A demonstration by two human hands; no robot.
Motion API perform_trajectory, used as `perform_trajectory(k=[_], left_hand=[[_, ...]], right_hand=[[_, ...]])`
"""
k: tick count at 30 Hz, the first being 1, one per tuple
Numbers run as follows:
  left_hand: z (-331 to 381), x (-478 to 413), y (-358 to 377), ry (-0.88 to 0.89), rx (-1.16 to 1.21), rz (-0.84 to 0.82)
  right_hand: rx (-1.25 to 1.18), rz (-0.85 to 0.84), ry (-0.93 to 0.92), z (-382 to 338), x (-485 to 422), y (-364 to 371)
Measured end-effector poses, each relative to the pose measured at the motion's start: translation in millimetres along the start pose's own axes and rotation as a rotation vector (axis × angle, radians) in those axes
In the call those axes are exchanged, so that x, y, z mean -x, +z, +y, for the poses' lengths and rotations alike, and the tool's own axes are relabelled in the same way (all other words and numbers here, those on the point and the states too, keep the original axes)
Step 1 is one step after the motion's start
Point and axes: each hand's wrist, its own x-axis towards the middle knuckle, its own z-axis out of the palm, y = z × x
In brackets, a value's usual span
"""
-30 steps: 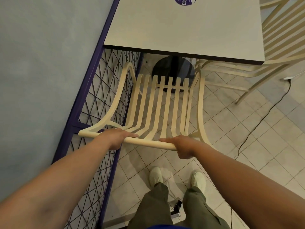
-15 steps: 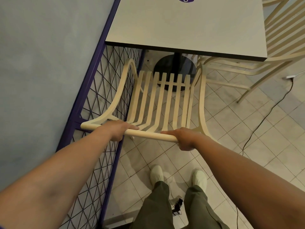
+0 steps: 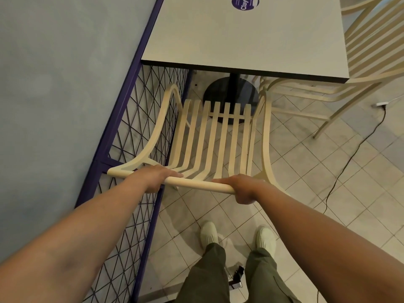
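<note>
— What is sitting on the far left?
— A purple mesh railing (image 3: 131,127) is running along the wall. Beside it, the left hand (image 3: 153,178) is gripping the top rail (image 3: 196,184) of the cream slatted chair (image 3: 220,136), its fingers (image 3: 172,174) curling round the rail.
— And where is the chair standing?
— On the tiled floor, facing the grey surface (image 3: 240,40). The right hand (image 3: 242,189) is clamping the same rail, and a second chair (image 3: 360,68) is standing further right.

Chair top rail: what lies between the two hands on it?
Only bare top rail lies between the left hand and the right hand, both gripping it, as the head view shows.
</note>
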Motion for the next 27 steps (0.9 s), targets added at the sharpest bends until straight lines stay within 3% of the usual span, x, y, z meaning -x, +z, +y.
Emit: perform_trajectory(k=[20, 27], left_hand=[[-3.1, -24.4, -12.8, -0.039, -0.044, 0.012], [-8.5, -19.7, -9.5, 0.016, 0.019, -0.002]], right_hand=[[0.056, 0.033, -0.005, 9.5, -10.0, -21.6], [-0.081, 0.052, -0.063, 10.7, -13.3, -16.0]])
